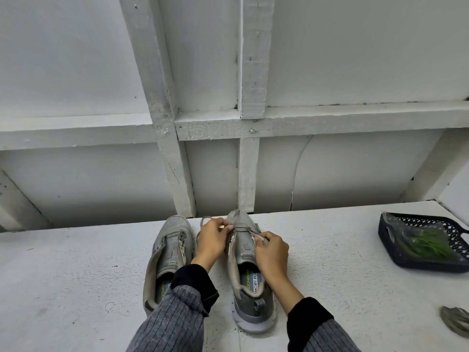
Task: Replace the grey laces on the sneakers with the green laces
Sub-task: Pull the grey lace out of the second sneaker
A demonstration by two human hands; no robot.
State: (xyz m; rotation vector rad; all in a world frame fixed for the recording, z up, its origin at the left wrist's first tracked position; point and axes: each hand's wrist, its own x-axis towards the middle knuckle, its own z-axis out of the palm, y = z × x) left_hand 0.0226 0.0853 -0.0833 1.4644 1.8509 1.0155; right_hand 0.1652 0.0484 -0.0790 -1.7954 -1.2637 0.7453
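2 grey sneakers sit side by side on the white bench, toes to the wall; left hand and right hand each pinch the grey lace on the right sneaker, while the left sneaker is already unlaced. Off right, well apart, a dark basket holds the green laces in clear plastic; a loose grey lace bundle lies near the edge.

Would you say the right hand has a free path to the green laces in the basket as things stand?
Probably yes: bare table lies between the right hand and the basket, whose top is open over the green laces, though that hand now pinches the grey lace.
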